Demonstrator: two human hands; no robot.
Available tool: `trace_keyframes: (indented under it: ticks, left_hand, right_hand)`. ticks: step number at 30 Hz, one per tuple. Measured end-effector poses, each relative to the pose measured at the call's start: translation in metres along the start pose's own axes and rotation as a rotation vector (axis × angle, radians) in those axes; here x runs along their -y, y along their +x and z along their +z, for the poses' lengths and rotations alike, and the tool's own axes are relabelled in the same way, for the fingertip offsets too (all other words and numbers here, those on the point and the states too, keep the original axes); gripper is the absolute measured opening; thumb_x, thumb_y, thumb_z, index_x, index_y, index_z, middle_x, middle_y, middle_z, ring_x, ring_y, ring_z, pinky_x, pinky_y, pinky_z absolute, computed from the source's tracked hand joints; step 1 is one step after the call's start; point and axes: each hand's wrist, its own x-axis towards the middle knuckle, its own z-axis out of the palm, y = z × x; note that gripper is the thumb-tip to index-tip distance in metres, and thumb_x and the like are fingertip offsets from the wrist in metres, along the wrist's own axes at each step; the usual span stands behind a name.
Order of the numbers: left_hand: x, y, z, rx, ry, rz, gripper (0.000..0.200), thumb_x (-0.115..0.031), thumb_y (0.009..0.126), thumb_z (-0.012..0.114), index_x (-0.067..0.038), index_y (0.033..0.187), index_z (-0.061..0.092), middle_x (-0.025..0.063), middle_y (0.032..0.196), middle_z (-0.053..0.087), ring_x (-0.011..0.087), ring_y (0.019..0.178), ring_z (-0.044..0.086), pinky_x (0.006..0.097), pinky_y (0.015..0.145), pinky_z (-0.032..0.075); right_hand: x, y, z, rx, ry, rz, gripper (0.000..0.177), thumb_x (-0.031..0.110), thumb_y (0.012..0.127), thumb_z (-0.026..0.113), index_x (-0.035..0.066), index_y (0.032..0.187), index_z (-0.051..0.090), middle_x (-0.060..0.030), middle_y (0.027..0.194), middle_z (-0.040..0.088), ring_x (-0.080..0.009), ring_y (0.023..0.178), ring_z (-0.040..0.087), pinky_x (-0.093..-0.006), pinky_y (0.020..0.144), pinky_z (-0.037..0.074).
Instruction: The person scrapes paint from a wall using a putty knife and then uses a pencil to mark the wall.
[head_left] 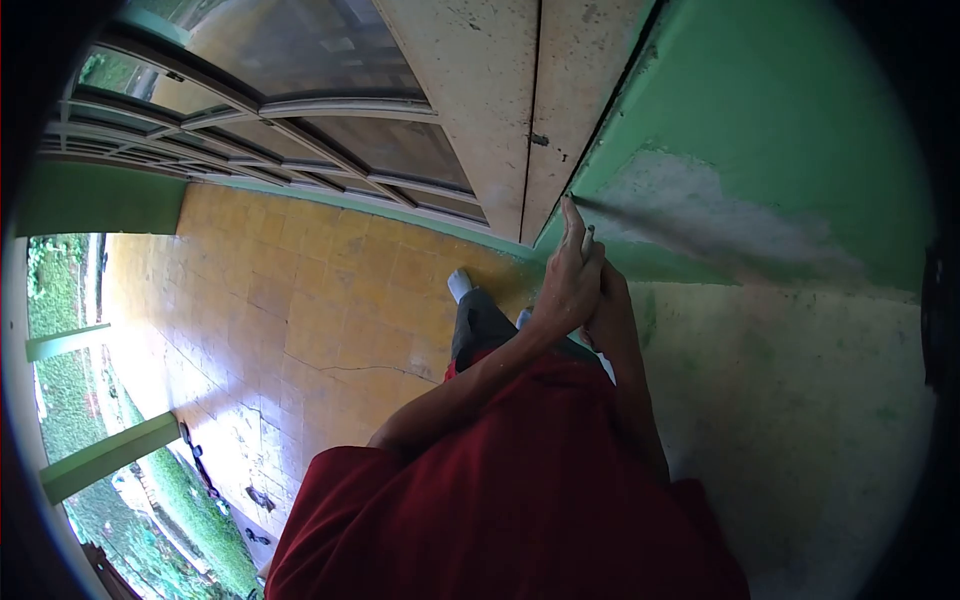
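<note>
My left hand (567, 285) is raised against the seam where the cream window frame (575, 80) meets the green wall (790, 110). Its forefinger reaches up to the seam, and the other fingers are curled. A slim pale stick-like thing (588, 238) shows beside that finger, apparently in its grip; the kind cannot be made out. Close behind and to the right is my right hand (611, 305), pressed against the left one. Its fingers look bent, but the left hand hides most of them and whatever they hold.
Glass panes (390, 150) in a wooden lattice run along the left of the frame. Orange floor tiles (330, 290) spread below, and my foot (459, 284) stands on them. A bare plaster patch (680, 190) marks the wall. Green posts (110, 457) border a garden at the far left.
</note>
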Motion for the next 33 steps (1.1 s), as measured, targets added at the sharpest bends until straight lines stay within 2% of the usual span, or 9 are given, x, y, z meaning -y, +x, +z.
trace_keyframes:
  ticks: [3, 5, 6, 18, 21, 24, 26, 29, 33]
  left_hand:
    - [0.016, 0.002, -0.003, 0.001, 0.016, -0.009, 0.073, -0.02, 0.096, 0.049, -0.002, 0.154, 0.007, 0.0263, 0.101, 0.059, 0.0313, 0.093, 0.06, 0.04, 0.088, 0.045]
    - [0.028, 0.014, -0.011, 0.2, -0.045, -0.189, 0.07, -0.013, 0.096, 0.044, 0.006, 0.15, 0.005, 0.0377, 0.144, 0.033, 0.0427, 0.131, 0.045, 0.04, 0.105, 0.038]
    - [0.018, 0.018, -0.017, 0.191, -0.047, -0.177, 0.07, -0.013, 0.096, 0.044, 0.006, 0.15, 0.005, 0.0377, 0.144, 0.033, 0.0427, 0.131, 0.045, 0.04, 0.105, 0.038]
    - [-0.001, 0.002, -0.034, 0.201, 0.056, -0.055, 0.067, -0.015, 0.096, 0.047, 0.003, 0.151, 0.013, 0.0374, 0.122, 0.054, 0.0474, 0.118, 0.053, 0.0425, 0.098, 0.041]
    - [0.007, 0.007, -0.03, 0.164, 0.091, -0.002, 0.067, -0.022, 0.097, 0.047, -0.006, 0.154, 0.015, 0.026, 0.096, 0.061, 0.031, 0.09, 0.063, 0.0398, 0.087, 0.046]
    - [0.022, 0.007, -0.026, 0.224, 0.017, -0.071, 0.065, -0.017, 0.096, 0.047, 0.002, 0.151, 0.018, 0.0363, 0.114, 0.057, 0.0481, 0.11, 0.056, 0.0443, 0.093, 0.043]
    - [0.03, 0.002, -0.018, 0.187, -0.03, -0.102, 0.038, -0.027, 0.098, 0.049, 0.005, 0.119, 0.052, 0.0184, 0.088, 0.062, 0.0246, 0.083, 0.062, 0.039, 0.078, 0.047]
    - [0.018, 0.001, -0.016, 0.144, -0.167, -0.133, 0.033, -0.028, 0.098, 0.05, 0.005, 0.097, 0.052, 0.0146, 0.085, 0.062, 0.0208, 0.08, 0.06, 0.037, 0.074, 0.048]
    - [0.037, 0.016, -0.032, 0.206, -0.133, -0.18, 0.032, -0.025, 0.099, 0.049, 0.006, 0.101, 0.054, 0.0131, 0.086, 0.063, 0.0186, 0.078, 0.058, 0.0346, 0.071, 0.047]
  right_hand:
    - [-0.013, 0.007, 0.0, 0.044, -0.004, 0.119, 0.029, 0.021, 0.1, 0.049, 0.0, 0.117, 0.057, -0.0018, 0.066, 0.055, -0.0066, 0.046, 0.045, -0.0273, 0.039, 0.033]
    - [-0.033, 0.01, 0.009, -0.009, -0.014, 0.102, 0.029, 0.021, 0.1, 0.048, 0.0, 0.118, 0.056, -0.0018, 0.064, 0.054, -0.0072, 0.044, 0.045, -0.0276, 0.037, 0.032]
    - [-0.037, 0.013, 0.012, -0.055, -0.019, 0.09, 0.03, 0.021, 0.1, 0.047, 0.0, 0.119, 0.056, -0.0019, 0.062, 0.053, -0.0078, 0.041, 0.045, -0.0278, 0.036, 0.032]
    - [-0.028, -0.001, 0.034, -0.117, 0.199, -0.065, 0.034, 0.02, 0.1, 0.045, -0.002, 0.126, 0.05, -0.0014, 0.066, 0.052, -0.0059, 0.046, 0.046, -0.0249, 0.038, 0.034]
    - [-0.017, -0.005, 0.032, -0.079, 0.145, 0.015, 0.035, 0.018, 0.1, 0.044, -0.002, 0.129, 0.049, -0.0025, 0.072, 0.054, -0.0057, 0.051, 0.048, -0.0243, 0.043, 0.038]
    - [-0.012, 0.0, 0.015, -0.018, 0.072, 0.228, 0.04, 0.016, 0.101, 0.043, 0.001, 0.137, 0.045, -0.0027, 0.075, 0.055, -0.0058, 0.056, 0.05, -0.024, 0.049, 0.042]
    - [-0.011, -0.006, 0.012, -0.05, 0.019, 0.161, 0.043, 0.017, 0.1, 0.043, 0.004, 0.142, 0.041, -0.0019, 0.072, 0.053, -0.0064, 0.05, 0.047, -0.0246, 0.042, 0.04]
    - [-0.005, -0.005, 0.003, -0.044, -0.028, 0.11, 0.052, 0.015, 0.098, 0.044, 0.007, 0.149, 0.035, -0.0027, 0.072, 0.053, -0.0076, 0.048, 0.048, -0.0255, 0.04, 0.041]
    - [-0.008, -0.004, 0.013, 0.022, -0.185, 0.028, 0.066, 0.007, 0.089, 0.051, 0.006, 0.151, 0.03, -0.0084, 0.089, 0.059, -0.0095, 0.065, 0.056, -0.0262, 0.056, 0.049]
